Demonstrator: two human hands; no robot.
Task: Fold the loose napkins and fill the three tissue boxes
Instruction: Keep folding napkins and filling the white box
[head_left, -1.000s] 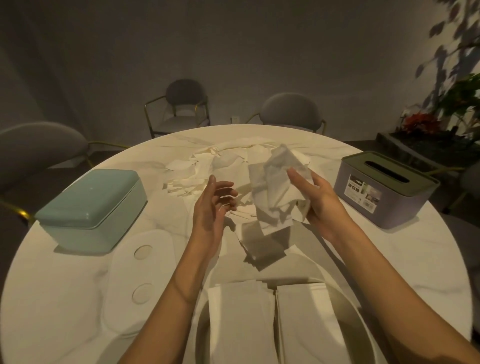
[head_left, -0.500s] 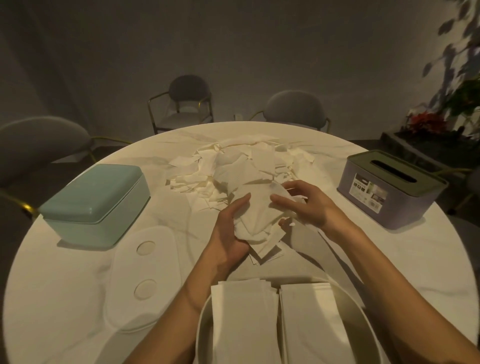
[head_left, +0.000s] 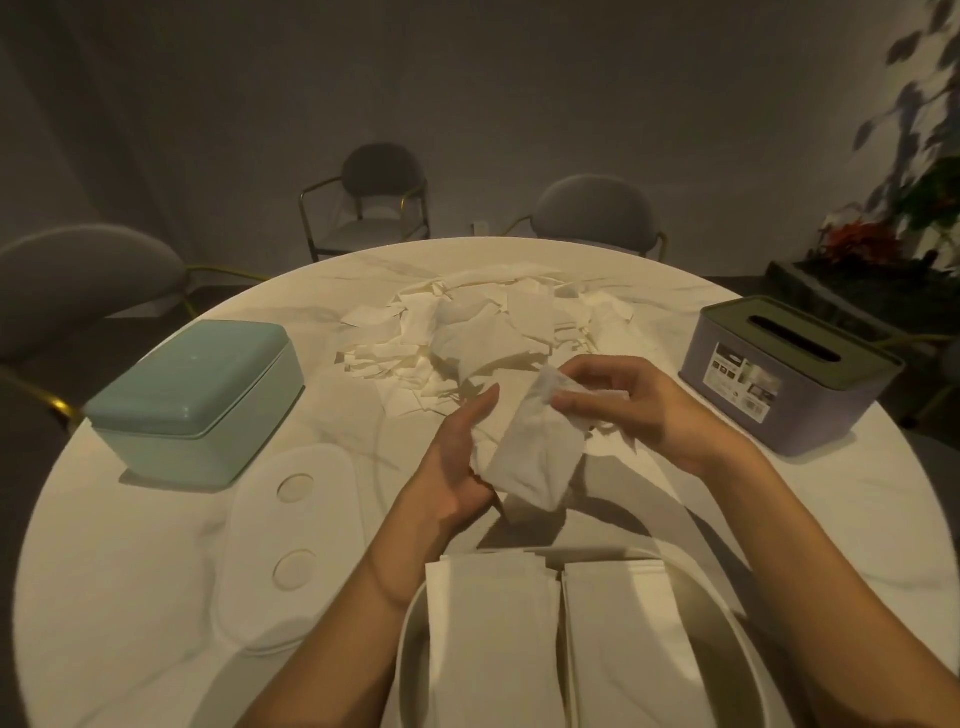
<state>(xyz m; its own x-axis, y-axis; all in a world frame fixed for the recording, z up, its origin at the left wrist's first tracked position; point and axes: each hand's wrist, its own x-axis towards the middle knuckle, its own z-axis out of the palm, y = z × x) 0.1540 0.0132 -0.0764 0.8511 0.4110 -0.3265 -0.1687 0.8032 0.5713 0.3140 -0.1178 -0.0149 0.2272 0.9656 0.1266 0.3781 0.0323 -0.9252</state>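
Observation:
A white napkin (head_left: 535, 452) hangs just above the round marble table (head_left: 130, 597). My right hand (head_left: 628, 402) pinches its top edge between thumb and fingers. My left hand (head_left: 452, 467) holds the napkin's lower left side, fingers straight along it. Behind them lies a heap of loose napkins (head_left: 483, 332). An open white box (head_left: 410, 644) at the near edge holds two stacks of folded napkins (head_left: 493, 639). A teal box (head_left: 192, 400) with its lid on stands left. A purple box (head_left: 784, 374) with a slotted green lid stands right.
A white lid (head_left: 280, 556) with two round dimples lies flat between the teal box and the open box. Grey chairs (head_left: 597, 213) ring the far side of the table. A plant (head_left: 914, 218) with red flowers stands at the right wall.
Both hands lowered the napkin bundle onto the table. Now my right hand has lifted one napkin by its top edge, and my left hand has moved to that napkin's lower side.

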